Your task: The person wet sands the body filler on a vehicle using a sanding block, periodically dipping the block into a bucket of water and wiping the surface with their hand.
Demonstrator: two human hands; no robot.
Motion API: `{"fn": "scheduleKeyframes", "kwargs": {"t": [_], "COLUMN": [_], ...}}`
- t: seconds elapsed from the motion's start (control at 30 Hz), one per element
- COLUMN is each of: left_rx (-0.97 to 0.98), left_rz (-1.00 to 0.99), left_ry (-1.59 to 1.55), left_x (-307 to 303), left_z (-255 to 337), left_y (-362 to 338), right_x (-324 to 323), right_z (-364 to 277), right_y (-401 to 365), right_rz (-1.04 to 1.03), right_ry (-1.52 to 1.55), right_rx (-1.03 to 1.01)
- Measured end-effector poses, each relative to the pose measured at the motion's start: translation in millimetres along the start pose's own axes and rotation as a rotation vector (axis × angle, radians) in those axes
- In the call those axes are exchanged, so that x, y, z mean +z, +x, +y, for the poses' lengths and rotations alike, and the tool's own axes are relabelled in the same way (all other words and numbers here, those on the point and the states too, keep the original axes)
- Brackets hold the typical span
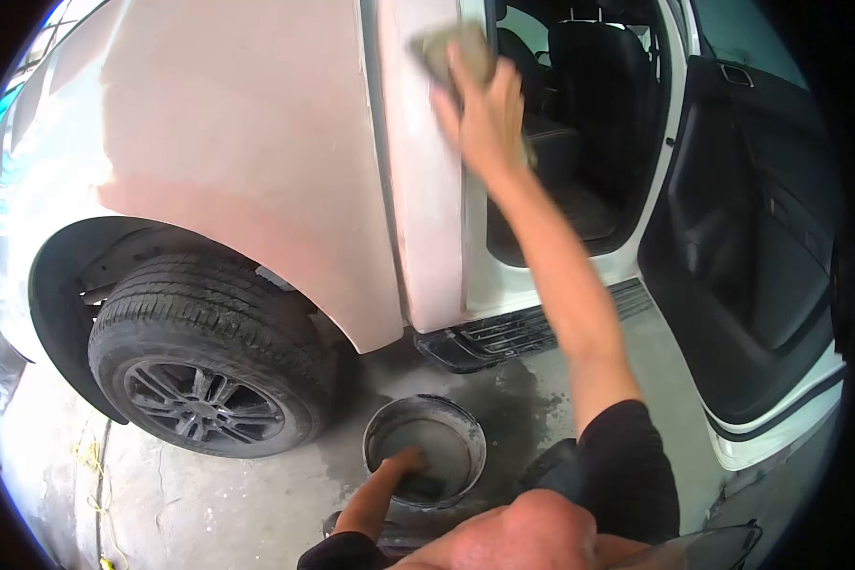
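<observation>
My right hand is raised at the pillar beside the rear door opening, wrapped round a greenish-brown sponge that is blurred by motion. The sponge overlaps the top of the pale pinkish pillar in this view. Low down, my left hand reaches into a round bucket of cloudy grey water. Something dark shows right at its fingers, and I cannot tell what it is. The fingertips there are partly hidden.
A pickup's rear side panel, with dull pinkish patches, stands over the tyre. A black side step juts out below the doorway. The open door hangs on the right. Yellow cord lies on the concrete floor.
</observation>
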State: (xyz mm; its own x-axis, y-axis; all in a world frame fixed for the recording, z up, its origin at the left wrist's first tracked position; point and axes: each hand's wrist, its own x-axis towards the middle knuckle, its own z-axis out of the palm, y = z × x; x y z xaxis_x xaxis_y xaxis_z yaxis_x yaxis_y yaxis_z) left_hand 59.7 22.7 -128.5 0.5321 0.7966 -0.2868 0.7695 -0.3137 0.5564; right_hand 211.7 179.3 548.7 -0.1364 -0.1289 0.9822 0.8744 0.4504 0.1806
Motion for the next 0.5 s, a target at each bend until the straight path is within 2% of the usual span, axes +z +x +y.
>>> {"fn": "scheduleKeyframes", "kwargs": {"t": [0.03,0.1,0.2,0.23,0.3,0.4,0.47,0.5], "left_rx": [-0.032,-0.114,-0.05,-0.047,-0.049,-0.205,-0.104,-0.063], "left_rz": [-0.046,-0.122,-0.194,-0.172,-0.138,-0.143,-0.205,-0.242], "left_ry": [0.015,0.049,0.232,0.209,0.163,0.067,0.128,0.158], "left_x": [0,-7,-5,-3,1,-2,-2,3], "left_z": [2,-4,2,2,-7,-3,-8,-10], "left_y": [-2,1,10,16,16,8,13,11], "right_x": [-3,-11,-3,0,-27,4,-6,-11], "right_z": [3,-1,3,3,-26,-14,-21,-18], "right_y": [-26,-13,57,80,116,46,-39,-38], "right_rz": [-0.008,-0.044,-0.048,0.02,-0.196,-0.026,-0.082,-0.083], "right_ry": [0.086,0.018,0.003,-0.021,0.074,-0.004,0.0,-0.017], "right_rx": [-0.073,-0.087,-0.115,-0.124,0.159,-0.031,-0.149,-0.178]}}
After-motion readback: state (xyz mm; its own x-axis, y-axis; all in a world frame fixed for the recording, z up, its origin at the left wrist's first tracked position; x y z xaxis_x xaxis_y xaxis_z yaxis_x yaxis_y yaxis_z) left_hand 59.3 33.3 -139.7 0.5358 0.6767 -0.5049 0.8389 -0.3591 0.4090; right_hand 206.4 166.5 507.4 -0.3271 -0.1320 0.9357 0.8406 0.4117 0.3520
